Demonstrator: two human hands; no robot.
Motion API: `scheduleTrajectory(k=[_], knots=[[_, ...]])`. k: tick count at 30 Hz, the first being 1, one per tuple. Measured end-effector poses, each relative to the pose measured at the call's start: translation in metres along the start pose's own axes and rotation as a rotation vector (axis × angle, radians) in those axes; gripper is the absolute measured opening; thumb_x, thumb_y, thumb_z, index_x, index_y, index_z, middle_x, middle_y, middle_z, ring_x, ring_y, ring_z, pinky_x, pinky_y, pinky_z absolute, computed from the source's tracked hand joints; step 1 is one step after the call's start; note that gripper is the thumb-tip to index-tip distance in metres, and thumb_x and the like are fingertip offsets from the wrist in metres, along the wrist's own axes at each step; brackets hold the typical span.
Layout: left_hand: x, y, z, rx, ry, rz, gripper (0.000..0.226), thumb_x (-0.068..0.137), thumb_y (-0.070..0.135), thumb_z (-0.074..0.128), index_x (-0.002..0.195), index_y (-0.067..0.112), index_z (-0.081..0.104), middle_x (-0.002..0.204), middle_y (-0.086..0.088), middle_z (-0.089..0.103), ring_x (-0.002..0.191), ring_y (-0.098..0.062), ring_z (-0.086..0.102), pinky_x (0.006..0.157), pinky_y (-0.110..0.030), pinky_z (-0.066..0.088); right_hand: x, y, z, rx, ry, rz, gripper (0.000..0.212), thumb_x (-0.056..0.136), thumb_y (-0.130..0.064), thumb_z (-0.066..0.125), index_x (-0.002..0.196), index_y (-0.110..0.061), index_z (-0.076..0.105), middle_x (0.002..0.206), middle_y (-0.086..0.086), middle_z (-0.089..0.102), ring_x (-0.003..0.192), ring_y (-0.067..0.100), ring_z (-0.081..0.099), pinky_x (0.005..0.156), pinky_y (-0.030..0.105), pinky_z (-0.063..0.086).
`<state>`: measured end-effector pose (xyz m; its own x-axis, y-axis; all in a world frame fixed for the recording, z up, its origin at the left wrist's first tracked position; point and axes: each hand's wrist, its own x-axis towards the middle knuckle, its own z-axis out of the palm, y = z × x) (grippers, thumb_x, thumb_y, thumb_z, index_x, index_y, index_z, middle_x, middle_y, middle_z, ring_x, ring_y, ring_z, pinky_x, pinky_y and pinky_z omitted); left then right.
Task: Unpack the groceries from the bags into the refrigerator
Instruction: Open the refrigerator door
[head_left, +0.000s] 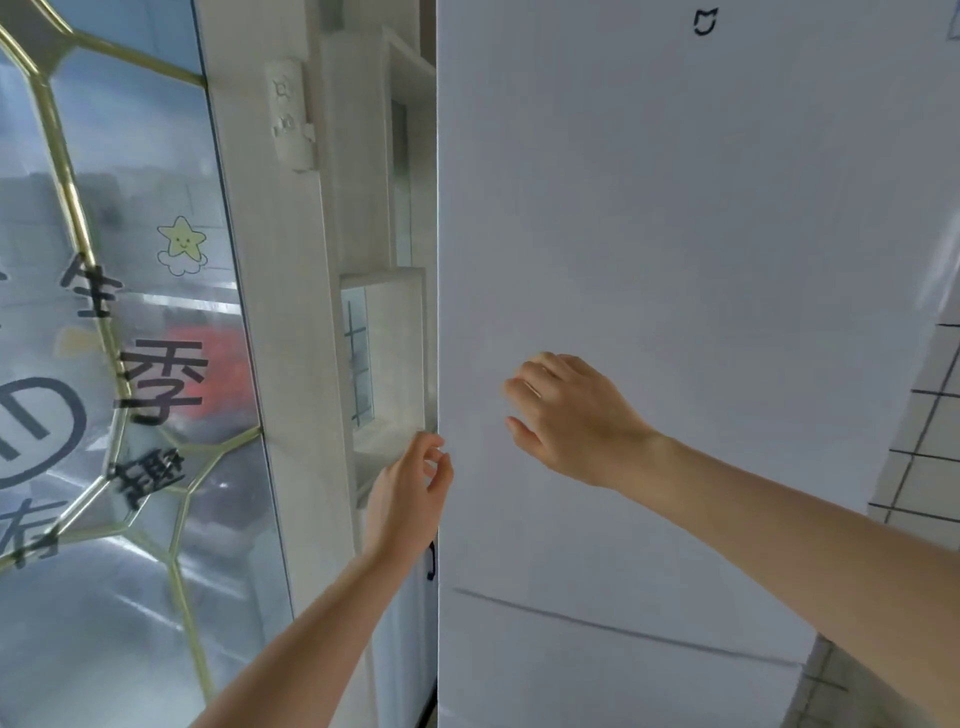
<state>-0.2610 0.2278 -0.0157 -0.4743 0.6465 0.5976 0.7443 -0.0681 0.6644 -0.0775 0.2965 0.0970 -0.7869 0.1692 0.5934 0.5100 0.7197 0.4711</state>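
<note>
Two bare hands are working the closed white refrigerator door (649, 260), left hand (410, 493) curling its fingers at the door's left edge while right hand (566, 415) is resting loosely spread on the front, so pulling from that edge seems best.

The closed refrigerator door (649, 260) blocks the way inside. Only a narrow gap runs along its left edge, hemmed by the white door frame (291, 364) and the glass panel (104, 364). A tiled wall (924, 441) closes the right.
</note>
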Motion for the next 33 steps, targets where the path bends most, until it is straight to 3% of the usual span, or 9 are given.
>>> scheduleTrajectory(k=[4,8,11,14,17,23,27,30,33], knots=[[0.04,-0.008,0.011,0.037,0.089,0.079,0.009,0.093,0.02,0.058,0.102,0.017,0.059,0.092,0.011,0.057,0.08,-0.012,0.061,0.064,-0.026,0.042,0.043,0.017,0.024,0.029,-0.002,-0.083,0.036,0.086,-0.024,0.035,0.1,-0.005,0.063,0.097,0.01,0.062,0.091,0.03,0.057,0.08,0.039,0.049],[0.076,-0.02,0.018,0.051,0.089,0.124,0.023,0.093,0.019,0.059,0.115,0.015,0.054,0.108,0.012,0.048,0.085,-0.006,0.053,0.067,-0.022,0.036,0.085,0.031,0.051,0.016,0.045,-0.197,0.029,0.08,-0.017,0.059,0.105,-0.002,0.063,0.106,0.014,0.062,0.102,0.033,0.058,0.09,0.04,0.048],[0.094,-0.027,0.024,-0.047,0.045,0.028,0.034,0.094,0.027,0.057,0.125,0.018,0.046,0.115,0.014,0.045,0.094,-0.011,0.054,0.075,-0.029,0.042,0.105,0.033,0.065,0.003,0.079,-0.241,0.035,0.078,-0.015,0.065,0.11,-0.001,0.065,0.116,0.016,0.063,0.114,0.034,0.056,0.1,0.042,0.042],[0.111,-0.044,0.035,-0.204,-0.065,-0.017,0.027,0.093,0.035,0.056,0.117,0.027,0.047,0.111,0.015,0.054,0.098,-0.011,0.059,0.085,-0.037,0.051,0.123,0.036,0.078,-0.061,0.059,-0.306,0.039,0.076,-0.02,0.066,0.111,-0.004,0.067,0.117,0.015,0.065,0.118,0.034,0.056,0.106,0.044,0.036],[0.119,-0.06,0.042,-0.18,-0.226,0.023,0.01,0.093,0.044,0.053,0.098,0.042,0.046,0.103,0.017,0.06,0.098,-0.005,0.06,0.085,-0.032,0.052,0.137,0.039,0.081,-0.205,-0.036,-0.417,0.041,0.076,-0.031,0.069,0.111,-0.01,0.067,0.119,0.011,0.066,0.124,0.03,0.054,0.11,0.046,0.033],[0.131,-0.069,0.044,-0.342,-0.423,-0.026,0.01,0.089,0.041,0.063,0.089,0.037,0.053,0.083,0.016,0.066,0.079,0.0,0.062,0.068,-0.016,0.043,0.165,0.031,0.068,-0.446,-0.235,-0.419,0.044,0.075,-0.055,0.069,0.099,-0.018,0.067,0.103,0.003,0.066,0.113,0.023,0.059,0.113,0.049,0.028],[0.138,-0.08,0.044,-0.442,-0.513,-0.068,0.031,0.08,0.052,0.065,0.102,0.03,0.063,0.089,0.012,0.069,0.086,-0.008,0.064,0.078,-0.027,0.05,0.179,0.013,0.06,-0.566,-0.461,-0.32,0.051,0.085,-0.054,0.058,0.116,-0.014,0.059,0.115,0.006,0.058,0.124,0.028,0.044,0.115,0.057,-0.001],[0.136,-0.077,0.043,-0.473,-0.534,-0.086,0.024,0.09,0.034,0.065,0.109,0.021,0.061,0.094,0.008,0.068,0.086,-0.01,0.064,0.071,-0.014,0.047,0.183,0.004,0.055,-0.58,-0.526,-0.28,0.051,0.085,-0.053,0.059,0.116,-0.013,0.059,0.114,0.006,0.058,0.121,0.028,0.045,0.114,0.059,-0.002],[0.134,-0.069,0.035,-0.433,-0.527,-0.072,0.026,0.092,0.035,0.062,0.113,0.022,0.058,0.095,0.01,0.064,0.085,-0.006,0.062,0.062,-0.008,0.043,0.186,-0.005,0.05,-0.567,-0.576,-0.235,0.051,0.084,-0.052,0.061,0.117,-0.012,0.058,0.116,0.008,0.058,0.122,0.029,0.044,0.114,0.06,-0.001]])
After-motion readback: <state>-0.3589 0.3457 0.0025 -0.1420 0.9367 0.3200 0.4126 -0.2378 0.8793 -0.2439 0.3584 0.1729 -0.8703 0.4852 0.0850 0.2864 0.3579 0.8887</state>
